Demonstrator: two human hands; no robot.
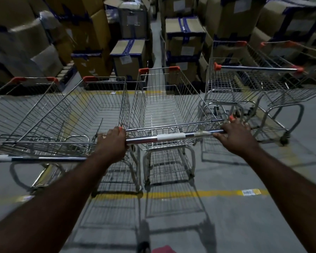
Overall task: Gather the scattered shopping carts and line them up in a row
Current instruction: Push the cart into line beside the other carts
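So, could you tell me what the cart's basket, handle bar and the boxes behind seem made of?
Basket: thin wire, likely plated steel; bright silvery open grid. Handle bar: polished metal tube; sharp highlights. Boxes: probably cardboard; matte brown, folded flaps.

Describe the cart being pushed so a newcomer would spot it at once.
Find the narrow aisle between the stacked cardboard boxes; the cart pointing straight at it is the one. It alone has the left hand and right hand gripping its handle, which carries white tape mid-bar.
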